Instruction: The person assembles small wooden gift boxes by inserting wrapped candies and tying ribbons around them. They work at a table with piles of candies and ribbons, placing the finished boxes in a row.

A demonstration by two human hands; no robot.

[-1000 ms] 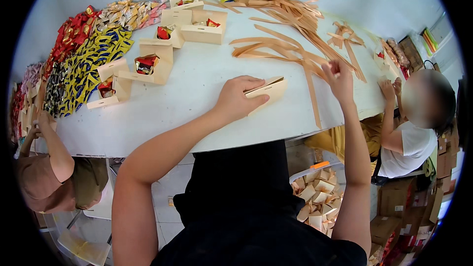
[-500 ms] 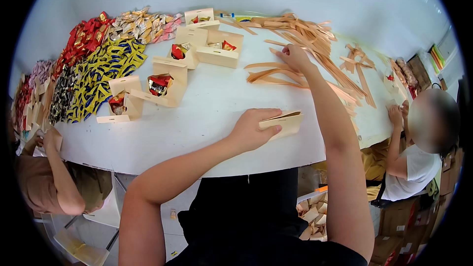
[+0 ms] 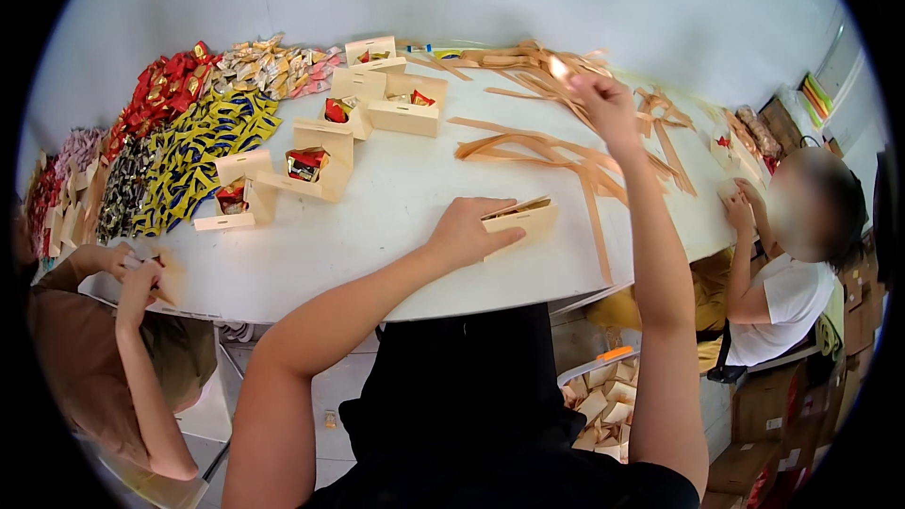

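My left hand (image 3: 469, 231) is closed round the left end of a small cream carton box (image 3: 530, 223), held near the table's front edge. The box is narrow, with a dark gap along its top edge; what is inside cannot be made out. Above the far part of the table, my right hand (image 3: 605, 106) is raised, fingers pinched on a tan ribbon (image 3: 559, 68) whose end glares bright in the light. Beneath and beside that hand lie loose tan ribbons (image 3: 528, 148), and one strip (image 3: 596, 231) runs toward the front edge.
Open cream boxes (image 3: 320, 162) with wrapped sweets stand left of centre. Heaps of red (image 3: 162, 85), yellow (image 3: 203, 155) and dark (image 3: 130, 174) wrapped sweets lie farther left. Co-workers sit at either end, handling boxes. A bin of cream boxes (image 3: 603, 405) stands below the table.
My right hand has risen off the ribbon pile, moving right with a ribbon. One strip now stretches toward the front edge. My left hand still grips the box, shifted slightly left in view.
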